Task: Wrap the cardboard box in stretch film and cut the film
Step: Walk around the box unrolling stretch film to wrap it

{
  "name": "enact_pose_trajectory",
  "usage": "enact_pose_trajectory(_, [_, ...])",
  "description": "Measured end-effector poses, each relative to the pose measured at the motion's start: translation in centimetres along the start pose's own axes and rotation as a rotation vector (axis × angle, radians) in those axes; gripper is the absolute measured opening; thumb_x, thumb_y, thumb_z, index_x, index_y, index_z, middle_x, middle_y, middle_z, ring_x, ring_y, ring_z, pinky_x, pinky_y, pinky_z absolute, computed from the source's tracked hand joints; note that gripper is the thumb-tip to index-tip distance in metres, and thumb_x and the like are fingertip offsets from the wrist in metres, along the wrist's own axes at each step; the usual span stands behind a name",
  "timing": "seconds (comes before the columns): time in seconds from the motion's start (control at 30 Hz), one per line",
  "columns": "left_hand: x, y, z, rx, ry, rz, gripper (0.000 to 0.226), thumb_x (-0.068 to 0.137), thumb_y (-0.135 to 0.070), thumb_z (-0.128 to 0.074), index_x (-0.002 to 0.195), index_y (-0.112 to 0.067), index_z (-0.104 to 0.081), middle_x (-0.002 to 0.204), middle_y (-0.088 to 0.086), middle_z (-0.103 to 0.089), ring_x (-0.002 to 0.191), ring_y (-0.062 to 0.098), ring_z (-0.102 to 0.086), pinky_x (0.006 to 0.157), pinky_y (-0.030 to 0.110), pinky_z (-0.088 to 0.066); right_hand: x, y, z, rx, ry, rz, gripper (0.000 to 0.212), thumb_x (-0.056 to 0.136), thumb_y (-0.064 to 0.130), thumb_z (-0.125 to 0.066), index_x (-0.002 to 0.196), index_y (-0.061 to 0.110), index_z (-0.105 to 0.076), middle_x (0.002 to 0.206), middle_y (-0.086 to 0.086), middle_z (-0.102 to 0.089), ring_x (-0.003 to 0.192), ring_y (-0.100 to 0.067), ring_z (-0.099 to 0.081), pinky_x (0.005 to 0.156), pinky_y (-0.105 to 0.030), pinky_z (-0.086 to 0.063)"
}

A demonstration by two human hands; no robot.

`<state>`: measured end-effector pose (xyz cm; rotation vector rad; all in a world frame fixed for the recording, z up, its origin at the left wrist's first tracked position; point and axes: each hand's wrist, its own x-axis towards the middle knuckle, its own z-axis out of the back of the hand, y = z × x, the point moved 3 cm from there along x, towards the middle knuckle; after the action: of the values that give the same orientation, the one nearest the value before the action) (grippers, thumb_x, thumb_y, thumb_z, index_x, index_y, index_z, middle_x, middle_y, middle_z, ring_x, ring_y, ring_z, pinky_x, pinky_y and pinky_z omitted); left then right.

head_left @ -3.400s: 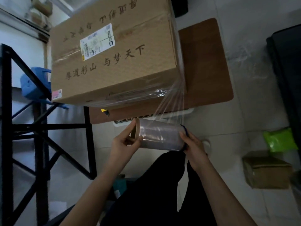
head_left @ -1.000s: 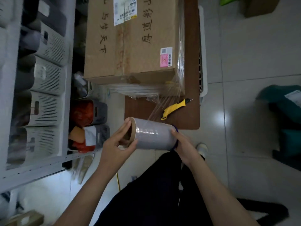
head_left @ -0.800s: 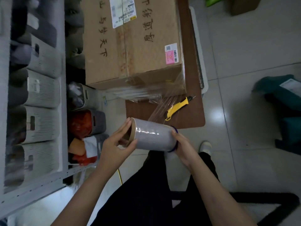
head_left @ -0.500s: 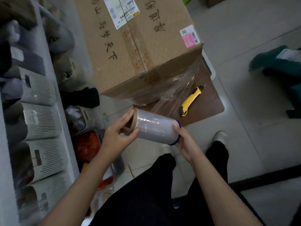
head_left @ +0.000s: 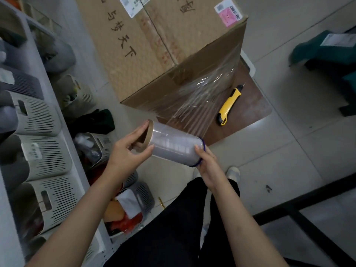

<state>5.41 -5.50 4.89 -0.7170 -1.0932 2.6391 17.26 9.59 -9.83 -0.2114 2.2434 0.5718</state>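
Note:
A large cardboard box (head_left: 146, 47) with black printed characters and labels stands on a brown board (head_left: 248, 112). Clear stretch film (head_left: 200, 95) covers its near side and runs taut down to a film roll (head_left: 174, 146). My left hand (head_left: 128, 151) grips the roll's cardboard core end, fingers partly inside it. My right hand (head_left: 207, 160) holds the other end, which has a blue rim. A yellow utility knife (head_left: 229, 104) lies on the board just right of the film.
Grey slotted storage bins (head_left: 40, 157) fill white shelving on the left, with more bins (head_left: 134, 201) on the floor by my legs. A teal parcel (head_left: 325, 49) sits at far right. A black bar (head_left: 302, 212) crosses the tiled floor at lower right.
I have walked around the box with the roll held in both hands. The film has been drawn onto another side of the box, and the box corner is now nearer.

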Motion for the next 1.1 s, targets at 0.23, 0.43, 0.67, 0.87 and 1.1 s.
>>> enact_pose_trajectory(0.23, [-0.1, 3.3, 1.5, 0.016, 0.015, -0.018, 0.064, 0.078, -0.010, -0.072, 0.134, -0.031, -0.049, 0.140, -0.016, -0.044, 0.125, 0.012, -0.051, 0.099, 0.022, -0.045, 1.4, -3.2, -1.4, -0.002, -0.010, 0.004, 0.027, 0.086, 0.011, -0.063, 0.112, 0.014, -0.065, 0.102, -0.001, -0.072, 0.090, -0.013, -0.069, 0.074, -0.024, -0.056])
enact_pose_trajectory(0.43, [0.6, 5.4, 2.3, 0.064, 0.057, -0.078, 0.065, 0.077, -0.015, -0.073, 0.135, -0.031, -0.047, 0.141, -0.021, -0.042, 0.129, 0.022, -0.047, 0.106, 0.040, -0.041, 3.4, -5.4, -2.0, -0.007, -0.002, -0.030, 0.025, 0.086, 0.017, -0.064, 0.111, 0.014, -0.065, 0.111, -0.006, -0.070, 0.099, -0.018, -0.067, 0.079, -0.026, -0.055])
enact_pose_trajectory(0.67, [3.2, 7.1, 3.5, 0.271, 0.211, -0.194, 0.083, 0.071, -0.032, -0.079, 0.142, -0.033, -0.037, 0.147, -0.012, -0.035, 0.133, 0.001, -0.035, 0.101, 0.009, -0.034, 5.3, -6.0, -2.3, -0.021, 0.037, -0.065, 0.040, 0.084, 0.022, -0.066, 0.120, 0.006, -0.061, 0.117, -0.010, -0.068, 0.106, -0.022, -0.065, 0.084, -0.031, -0.056])
enact_pose_trajectory(0.87, [6.0, 7.3, 4.4, 0.590, 0.351, -0.249, 0.094, 0.053, -0.062, -0.071, 0.136, -0.047, -0.028, 0.147, -0.013, -0.016, 0.130, 0.013, -0.018, 0.105, 0.036, -0.026, 6.8, -6.2, -2.5, -0.034, 0.081, -0.068, 0.037, 0.084, 0.022, -0.065, 0.117, 0.006, -0.062, 0.111, -0.008, -0.070, 0.102, -0.022, -0.067, 0.093, -0.039, -0.053])
enact_pose_trajectory(1.1, [7.7, 8.1, 3.3, 0.435, 0.571, -0.237, 0.096, 0.059, -0.032, -0.087, 0.126, -0.054, -0.022, 0.130, -0.021, -0.027, 0.119, -0.014, -0.029, 0.096, -0.003, -0.023, 7.7, -6.2, -2.2, -0.042, 0.102, -0.069, 0.051, 0.074, 0.030, -0.068, 0.117, 0.005, -0.061, 0.113, -0.010, -0.069, 0.101, -0.022, -0.067, 0.086, -0.035, -0.056])
